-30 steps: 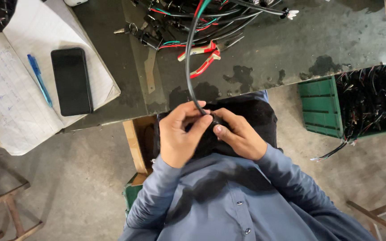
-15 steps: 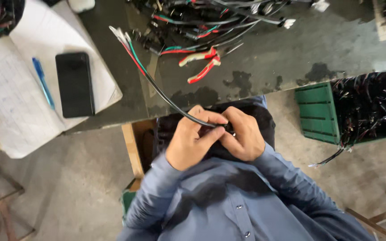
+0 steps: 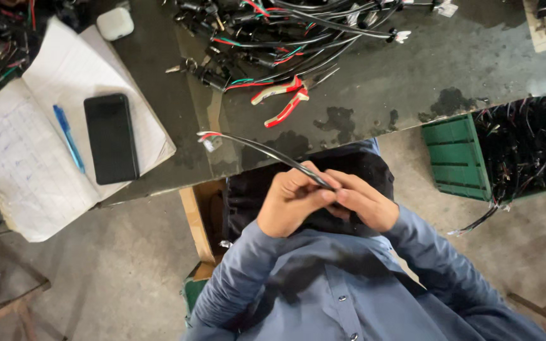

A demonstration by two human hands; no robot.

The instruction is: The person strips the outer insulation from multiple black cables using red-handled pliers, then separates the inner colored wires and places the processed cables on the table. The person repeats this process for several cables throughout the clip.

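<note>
Item: black sheathed cable [image 3: 266, 151], pinched at its near end between left hand [image 3: 292, 205] and right hand [image 3: 361, 203], both closed on it over the lap, just below the counter [image 3: 361, 101] edge. Free end with red, green and white leads juts toward the phone [image 3: 111, 137] and notebook [image 3: 26, 164]. Risk, as judged: a swinging end could snag the pliers [image 3: 282, 101] or loose wire pile [image 3: 285, 38]; a slack pinch could drop it.

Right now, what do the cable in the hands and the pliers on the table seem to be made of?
Cable: probably a black rubbery or plastic sheath, slightly glossy, bending between both hands, with red, green and white insulated wires showing at its free end.
Pliers: likely metal, though only the handles' red and cream plastic-looking sleeves show clearly.
</note>
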